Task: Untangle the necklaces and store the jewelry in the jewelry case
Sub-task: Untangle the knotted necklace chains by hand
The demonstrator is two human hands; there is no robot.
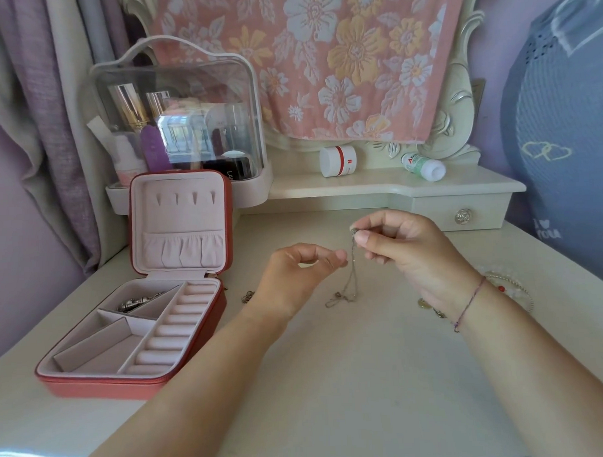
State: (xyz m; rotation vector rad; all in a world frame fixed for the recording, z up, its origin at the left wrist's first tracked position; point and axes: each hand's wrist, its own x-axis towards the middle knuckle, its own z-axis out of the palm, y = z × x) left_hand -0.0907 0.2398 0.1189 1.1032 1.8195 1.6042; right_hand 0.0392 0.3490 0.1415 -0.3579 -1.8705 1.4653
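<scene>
– Pose of the hands?
– Both forearms in from the near edge, angled toward each other over the counter (367,380). Right hand (406,248) raised, thumb and forefinger curled, grip closed on the top end of the necklace (352,271). Thin thread bracelet (470,304) round that wrist.
– And the left hand (295,276)?
– Lower, just left of the chain, fingers curled, thumb and forefinger tips close together beside the hanging strands. Cannot tell whether that grip holds a strand or nothing.
– Whereabouts of the necklace?
– Hanging from the right pinch, lower end bunched on the counter between the two wrists.
– Storage?
– Jewelry case (93,382) open at the left, lid upright, near the counter's left edge. Metal piece (138,302) in its back compartment, ring rolls along its right side.
– Room to move?
– Bare counter from the wrists down to the near edge. Small chain piece (247,296) between case and left wrist. Glass dish (514,282) and coin-like charms (424,303) just beyond the right wrist. Raised shelf with drawer (460,216) close behind the right hand.
</scene>
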